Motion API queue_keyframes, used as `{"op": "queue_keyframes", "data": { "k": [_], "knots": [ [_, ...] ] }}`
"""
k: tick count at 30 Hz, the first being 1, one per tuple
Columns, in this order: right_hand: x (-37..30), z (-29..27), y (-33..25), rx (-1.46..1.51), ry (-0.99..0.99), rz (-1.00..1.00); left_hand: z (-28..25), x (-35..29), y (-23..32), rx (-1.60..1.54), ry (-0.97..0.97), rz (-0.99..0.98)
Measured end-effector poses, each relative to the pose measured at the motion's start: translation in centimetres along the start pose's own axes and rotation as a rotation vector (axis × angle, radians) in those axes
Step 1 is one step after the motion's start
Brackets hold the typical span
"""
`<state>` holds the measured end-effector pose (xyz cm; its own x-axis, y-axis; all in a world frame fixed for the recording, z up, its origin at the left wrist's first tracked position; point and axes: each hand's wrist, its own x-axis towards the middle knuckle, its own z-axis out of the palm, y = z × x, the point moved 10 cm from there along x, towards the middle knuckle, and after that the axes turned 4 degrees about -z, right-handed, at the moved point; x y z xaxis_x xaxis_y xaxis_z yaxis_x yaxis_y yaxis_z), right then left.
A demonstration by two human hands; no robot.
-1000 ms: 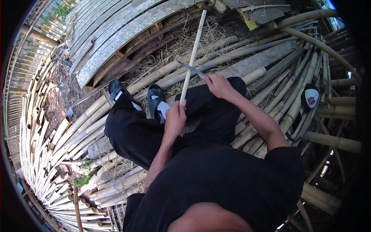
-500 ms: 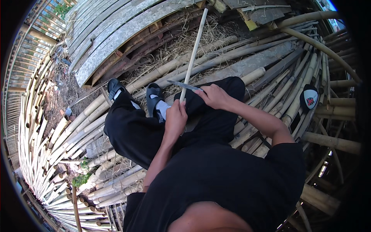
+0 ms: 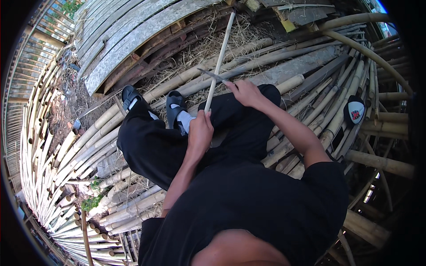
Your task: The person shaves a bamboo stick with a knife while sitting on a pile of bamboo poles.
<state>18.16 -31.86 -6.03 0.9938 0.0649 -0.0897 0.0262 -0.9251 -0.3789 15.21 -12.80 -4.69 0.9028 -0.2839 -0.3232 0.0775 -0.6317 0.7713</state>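
Note:
A long pale stick (image 3: pixel 220 54), likely of bamboo, slants up and away from my lap. My left hand (image 3: pixel 201 130) is closed round its near end. In my closed right hand (image 3: pixel 246 93) is a knife (image 3: pixel 212 75), whose handle is mostly hidden by the fingers. The blade points to the far left and crosses the stick a little beyond my left hand. Whether its edge bites into the stick is too small to tell.
Bamboo poles (image 3: pixel 310 113) lie under and around me. A wooden slatted platform (image 3: pixel 128 42) stands at the far left, with dry straw (image 3: pixel 222 37) beside it. To the right rests a black and white cap (image 3: pixel 355 111) near thick bamboo rails (image 3: pixel 377 162).
My right hand has moved away from me along the stick, carrying the knife further up it. The left hand still grips the near end, and the stick has tilted slightly left.

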Motion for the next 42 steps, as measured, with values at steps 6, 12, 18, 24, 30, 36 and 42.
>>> {"op": "queue_keyframes", "data": {
  "k": [6, 12, 18, 24, 30, 36, 42],
  "knots": [
    [-0.6, 1.4, -3.1, 0.228, -0.033, 0.033, -1.1, 0.5, 0.1, -0.031, 0.010, -0.040],
    [1.9, -1.3, 3.5, 0.082, 0.054, 0.165, -0.7, 0.3, 0.4, -0.045, -0.004, 0.012],
    [-0.4, 1.2, -2.7, 0.139, -0.040, -0.109, -0.5, 0.7, -0.2, -0.021, -0.034, 0.008],
    [2.0, -1.6, 7.2, 0.300, 0.180, 0.311, -0.5, -0.1, -0.6, -0.064, -0.098, -0.006],
    [0.4, -1.2, 1.7, 0.136, 0.015, -0.069, -0.1, -0.7, -1.0, -0.131, -0.172, -0.036],
    [0.4, -0.9, -1.9, 0.325, 0.070, -0.073, -0.1, -0.1, -2.5, -0.305, -0.244, -0.148],
    [2.8, -3.2, 12.6, 0.209, 0.276, 0.317, 0.7, -2.2, -3.2, -0.391, -0.369, -0.215]
  ]
}}
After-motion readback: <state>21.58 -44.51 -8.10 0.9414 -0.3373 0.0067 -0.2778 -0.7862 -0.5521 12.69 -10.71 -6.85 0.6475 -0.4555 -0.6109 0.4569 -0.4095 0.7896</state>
